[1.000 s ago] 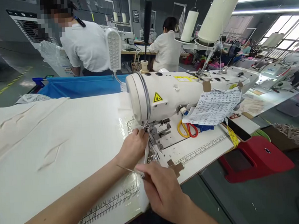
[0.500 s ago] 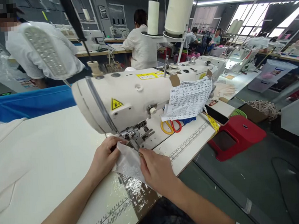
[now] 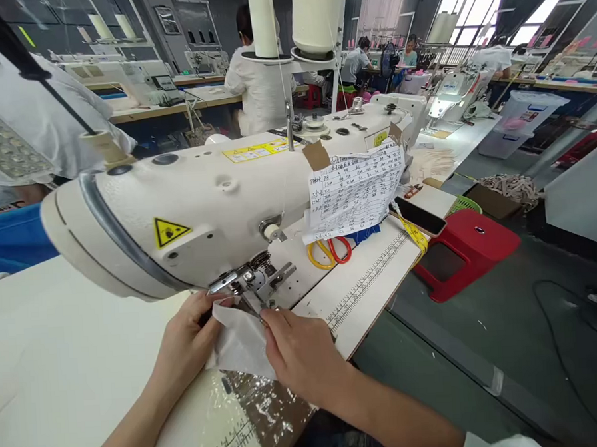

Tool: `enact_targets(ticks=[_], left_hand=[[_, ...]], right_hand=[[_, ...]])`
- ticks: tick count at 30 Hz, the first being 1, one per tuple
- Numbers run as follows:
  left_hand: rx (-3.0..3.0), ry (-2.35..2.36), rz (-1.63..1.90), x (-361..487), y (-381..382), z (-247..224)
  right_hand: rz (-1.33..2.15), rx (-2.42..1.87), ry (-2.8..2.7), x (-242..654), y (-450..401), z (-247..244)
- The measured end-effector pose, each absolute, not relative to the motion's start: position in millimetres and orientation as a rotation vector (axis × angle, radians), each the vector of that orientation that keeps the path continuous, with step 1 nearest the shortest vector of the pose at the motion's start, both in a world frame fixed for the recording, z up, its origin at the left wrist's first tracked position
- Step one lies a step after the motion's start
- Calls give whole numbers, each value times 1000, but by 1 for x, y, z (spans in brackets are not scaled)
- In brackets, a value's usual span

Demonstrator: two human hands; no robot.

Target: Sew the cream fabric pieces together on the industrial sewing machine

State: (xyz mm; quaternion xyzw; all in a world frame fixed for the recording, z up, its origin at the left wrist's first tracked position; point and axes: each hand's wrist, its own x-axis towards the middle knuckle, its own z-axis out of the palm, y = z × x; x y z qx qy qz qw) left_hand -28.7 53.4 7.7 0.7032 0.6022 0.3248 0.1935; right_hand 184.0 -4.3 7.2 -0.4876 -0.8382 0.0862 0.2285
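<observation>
A small piece of thin white fabric [image 3: 242, 343] lies at the needle area of a white sewing machine [image 3: 222, 214]. My left hand [image 3: 187, 339] pinches its left edge, fingertips close under the machine head. On the other side, my right hand [image 3: 302, 353] is closed at the fabric's right edge, thumb and forefinger beside the presser foot [image 3: 255, 302]. A thin metal part shows near those fingertips; whether it belongs to the machine I cannot tell. Under the fabric, the table edge bears shiny clear tape over brown [image 3: 268, 405].
Scissors with yellow and red handles [image 3: 330, 252] lie right of the needle area. A handwritten sheet [image 3: 354, 190] hangs on the machine. Beyond are a phone [image 3: 418, 216], a yellow tape measure [image 3: 413, 234] and a red stool [image 3: 472, 248]. Co-workers sit behind.
The camera view has moved closer to the machine, which now appears larger and further left. Both hands stay at the fabric by the presser foot, with little visible movement.
</observation>
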Motion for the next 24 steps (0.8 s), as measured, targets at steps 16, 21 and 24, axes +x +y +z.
enact_targets(ticks=[16, 21, 24], left_hand=[[1999, 1671, 915, -26, 52, 9], [2042, 1691, 914, -23, 53, 11], [2159, 1684, 885, -22, 55, 11]], right_hand=[[233, -1351, -2318, 183, -5, 9], [177, -1377, -2335, 181, -6, 8], [119, -1383, -2329, 179, -7, 6]])
